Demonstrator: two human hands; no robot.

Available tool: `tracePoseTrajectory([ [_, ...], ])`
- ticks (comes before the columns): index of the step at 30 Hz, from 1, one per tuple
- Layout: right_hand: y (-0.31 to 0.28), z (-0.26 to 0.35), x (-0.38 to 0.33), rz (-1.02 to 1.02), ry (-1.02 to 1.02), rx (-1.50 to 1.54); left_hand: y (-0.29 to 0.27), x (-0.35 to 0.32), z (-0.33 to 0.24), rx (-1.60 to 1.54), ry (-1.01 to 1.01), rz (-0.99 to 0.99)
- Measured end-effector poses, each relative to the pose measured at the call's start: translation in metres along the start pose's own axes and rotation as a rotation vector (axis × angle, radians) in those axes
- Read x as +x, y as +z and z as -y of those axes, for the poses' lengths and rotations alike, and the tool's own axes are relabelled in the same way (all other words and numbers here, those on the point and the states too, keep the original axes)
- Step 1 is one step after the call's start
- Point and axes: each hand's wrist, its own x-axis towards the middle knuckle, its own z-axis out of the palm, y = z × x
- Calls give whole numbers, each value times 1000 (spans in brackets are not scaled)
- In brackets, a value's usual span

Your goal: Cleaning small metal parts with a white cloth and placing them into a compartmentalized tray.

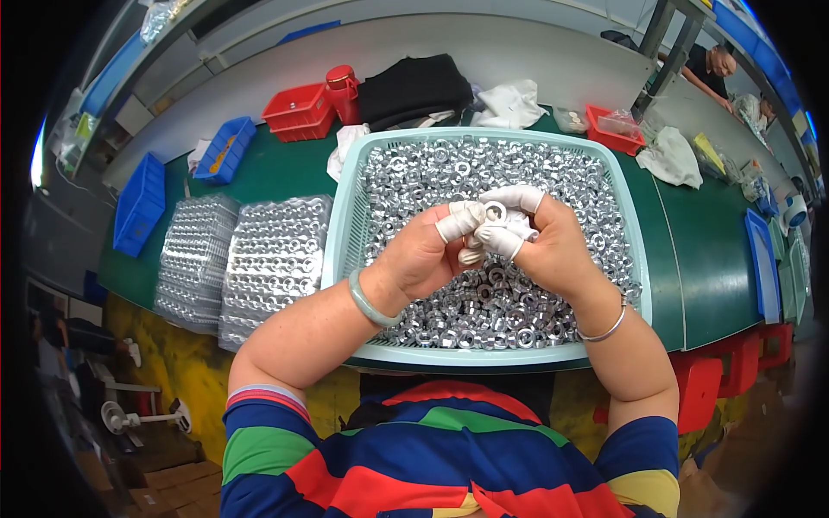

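Note:
A pale green plastic basket [639, 259] full of small shiny metal rings [432, 173] stands in front of me on the table. Above its middle my left hand [429, 249] and my right hand [544, 237] meet, with white finger covers on several fingertips. One metal ring [494, 211] is pinched between them, its round opening turned up. Both hands have their fingers closed around it, and white cloth-like material hides part of the grip. To the left of the basket lie two stacks of clear trays [275, 259] filled with rings in rows.
Blue bins [141, 207] stand at the far left of the green table [691, 250]. Behind the basket are a red crate [298, 112], a red flask [343, 93] and a black cloth [414, 91]. White cloths and a small red tray [615, 129] lie at the back right. Another person [712, 73] is beyond.

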Motion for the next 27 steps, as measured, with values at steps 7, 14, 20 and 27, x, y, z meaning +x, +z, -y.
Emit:
tracePoseTrajectory([
  [7, -4, 14, 0, 64, 101, 381, 8, -3, -2, -10, 1, -74],
  [14, 9, 9, -8, -59, 205, 313, -5, -20, -10, 254, 7, 74],
  [20, 30, 10, -28, -156, 160, 223, -14, -79, -29, 393, 302, -24],
  [27, 52, 22, -46, -157, 102, 172, -55, -244, -62, 1033, 513, -540],
])
